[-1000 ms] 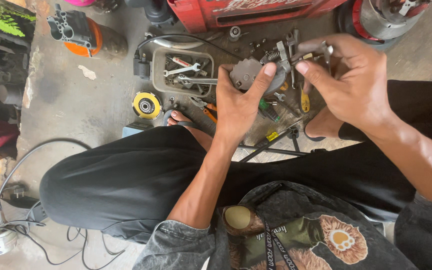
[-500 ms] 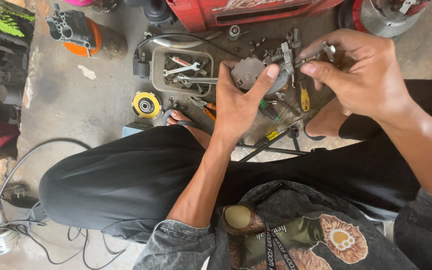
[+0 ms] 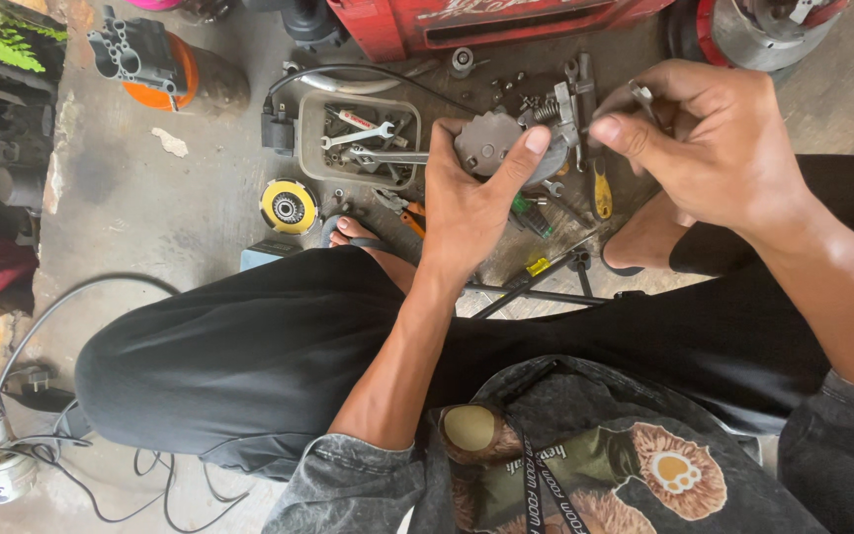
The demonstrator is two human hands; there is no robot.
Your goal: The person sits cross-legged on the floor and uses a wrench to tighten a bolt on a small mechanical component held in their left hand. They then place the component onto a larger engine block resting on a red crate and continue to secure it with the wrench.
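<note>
**Grey metal part held between two hands over the workshop floor**

Grey concrete floor (image 3: 150,198) carries many things. At the far left lies an orange and grey engine piece (image 3: 155,61), and below it a yellow round disc (image 3: 289,206). Next to the right stands a shallow grey tray (image 3: 310,148); inside it lie a silver wrench (image 3: 358,133) and some other small metal tools, mixed together.

Just beside the tray, the left hand (image 3: 467,203) holds a grey rounded metal part (image 3: 491,146). Its fingers are curled around the part from below and the thumb presses on the right edge, so the grip is closed.

More to the right, the right hand (image 3: 724,158) pinches a small metal bracket (image 3: 575,99) that touches the grey part; thumb and forefinger are pressed together on it, the other fingers bent. Under the hands lie a yellow-handled screwdriver (image 3: 600,193) and a green one (image 3: 531,213) on the floor.
</note>
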